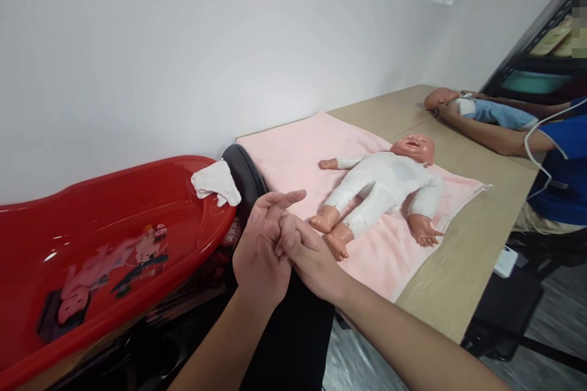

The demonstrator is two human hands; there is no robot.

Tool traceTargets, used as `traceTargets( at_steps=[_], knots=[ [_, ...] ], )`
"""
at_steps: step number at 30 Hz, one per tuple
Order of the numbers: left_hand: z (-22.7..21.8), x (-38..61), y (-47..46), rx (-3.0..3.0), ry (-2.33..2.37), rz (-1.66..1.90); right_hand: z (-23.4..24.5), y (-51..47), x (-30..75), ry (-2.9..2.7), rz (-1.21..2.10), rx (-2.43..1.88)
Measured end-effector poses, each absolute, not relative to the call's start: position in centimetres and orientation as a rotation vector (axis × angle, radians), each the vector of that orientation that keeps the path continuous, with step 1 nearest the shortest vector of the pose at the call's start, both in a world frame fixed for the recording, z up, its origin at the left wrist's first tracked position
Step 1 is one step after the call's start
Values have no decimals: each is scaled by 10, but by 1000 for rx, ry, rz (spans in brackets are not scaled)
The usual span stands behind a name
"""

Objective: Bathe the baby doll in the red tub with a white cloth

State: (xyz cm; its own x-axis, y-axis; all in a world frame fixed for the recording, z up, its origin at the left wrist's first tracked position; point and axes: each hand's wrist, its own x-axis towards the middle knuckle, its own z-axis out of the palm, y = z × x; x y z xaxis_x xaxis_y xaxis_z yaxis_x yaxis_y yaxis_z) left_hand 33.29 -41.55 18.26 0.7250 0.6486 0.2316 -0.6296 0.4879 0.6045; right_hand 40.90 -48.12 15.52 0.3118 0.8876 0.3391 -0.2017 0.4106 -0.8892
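Palm up, my left hand (260, 250) is held in front of the table with some of its fingers stretched out. My right hand (310, 256) is closed around part of that hand's fingers; exactly which ones is partly hidden. Just beyond them, a baby doll (389, 180) in a white covering lies on its back on a pink towel (288, 149). Its feet point towards my hands and its head is at the far end. Neither hand touches the doll.
A red baby bathtub (183, 165) stands left, with a white cloth (215, 182) over its rim. The towel lies on a tan table (486, 195) against the wall. At right, a person in a blue shirt (562, 165) handles another doll (498, 113). A dark stool (509, 305) stands below.
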Motion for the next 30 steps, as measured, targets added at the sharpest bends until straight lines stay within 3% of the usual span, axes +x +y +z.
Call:
traceTargets(
  at_steps=[8, 30],
  knots=[
    [179, 332, -420, 736, 89, 765, 149, -479, 401, -680, 993, -784],
    [172, 337, -419, 715, 25, 709, 152, -481, 416, -850, 994, -878]
  ],
)
